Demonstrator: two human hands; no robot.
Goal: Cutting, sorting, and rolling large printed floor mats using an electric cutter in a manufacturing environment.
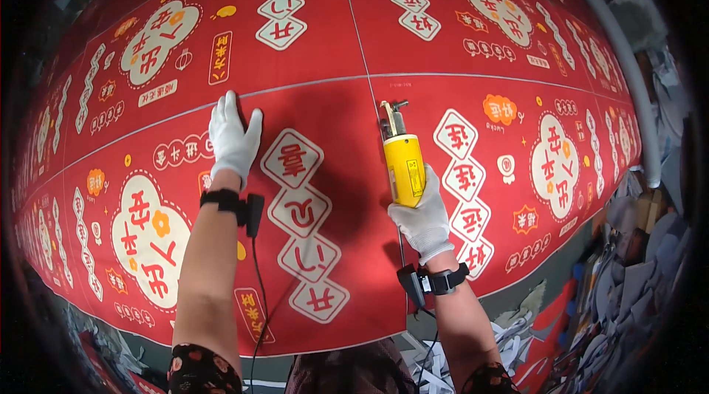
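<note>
A: Head view first: what's each hand doing?

B: The left hand, in a white glove, lies flat with fingers spread on the big red printed sheet, its grip released, pressing near a pale line that runs across the print. The right hand, also gloved, has its grip clenched around a yellow handheld power tool, whose metal tip points away from the person and sits at the pale line running up the sheet's middle.

A: How far along does the work look?

B: Hard to judge. The tip is just below where the two pale lines cross, and the sheet reads as one piece across the surface; I can't tell whether the line near the person is already parted. Paper scraps are heaped at the right edge.

A: So plenty left?

B: I'd say so; most panels look joined.
</note>
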